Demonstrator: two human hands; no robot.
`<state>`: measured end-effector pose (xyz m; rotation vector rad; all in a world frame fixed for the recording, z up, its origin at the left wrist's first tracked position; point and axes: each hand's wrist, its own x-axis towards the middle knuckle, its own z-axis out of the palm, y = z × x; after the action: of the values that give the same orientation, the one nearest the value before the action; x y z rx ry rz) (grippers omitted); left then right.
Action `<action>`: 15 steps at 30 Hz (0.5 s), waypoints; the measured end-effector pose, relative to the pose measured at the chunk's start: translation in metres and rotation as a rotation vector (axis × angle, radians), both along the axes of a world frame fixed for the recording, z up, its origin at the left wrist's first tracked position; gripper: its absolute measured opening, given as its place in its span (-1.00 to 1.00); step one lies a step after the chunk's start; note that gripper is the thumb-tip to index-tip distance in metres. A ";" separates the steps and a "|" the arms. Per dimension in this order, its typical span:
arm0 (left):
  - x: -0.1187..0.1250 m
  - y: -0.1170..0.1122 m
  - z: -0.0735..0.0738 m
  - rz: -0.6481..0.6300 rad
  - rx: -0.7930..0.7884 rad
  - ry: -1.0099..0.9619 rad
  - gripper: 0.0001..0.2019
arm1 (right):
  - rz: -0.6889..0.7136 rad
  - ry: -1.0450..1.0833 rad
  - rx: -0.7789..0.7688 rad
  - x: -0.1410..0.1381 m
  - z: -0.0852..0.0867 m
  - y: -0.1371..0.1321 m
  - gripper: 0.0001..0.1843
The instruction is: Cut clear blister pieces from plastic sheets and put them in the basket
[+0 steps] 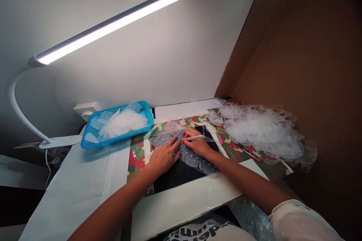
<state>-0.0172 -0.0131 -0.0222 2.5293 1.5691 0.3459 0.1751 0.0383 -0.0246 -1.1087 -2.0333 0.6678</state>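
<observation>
My right hand (198, 145) grips a thin white pen-like tool (200, 137), its tip angled down to the left near my left fingertips. Beneath both hands is a translucent plastic sheet (190, 157) marked with several rounded, cut-out-like shapes. My left hand (164, 155) lies on that sheet with its fingers stretched out and apart, holding nothing. Under the sheet is a black mat (172, 181). What exactly the tool's tip touches is too small to make out.
A blue basket (118, 135) of translucent pieces stands at the left. Clear plastic scraps (263, 133) are heaped at the right, beside a slim dark-red tool (249, 153). A lit lamp (113, 26) hangs above. Cardboard (305, 56) rises at the right.
</observation>
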 end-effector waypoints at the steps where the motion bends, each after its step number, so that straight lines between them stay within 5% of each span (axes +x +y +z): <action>1: 0.000 0.000 0.000 -0.003 0.004 0.007 -0.52 | -0.009 -0.010 0.005 0.000 0.000 0.000 -0.80; 12: -0.001 0.002 0.001 -0.054 0.015 0.160 -0.54 | 0.060 -0.280 0.192 0.003 -0.006 -0.003 -0.85; 15: -0.001 -0.001 0.000 -0.023 -0.019 0.176 -0.53 | -0.117 -0.253 0.236 0.025 0.007 0.017 -0.81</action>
<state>-0.0184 -0.0138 -0.0218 2.6237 1.5909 0.1067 0.2000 0.0549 -0.0180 -1.2070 -2.1708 0.2290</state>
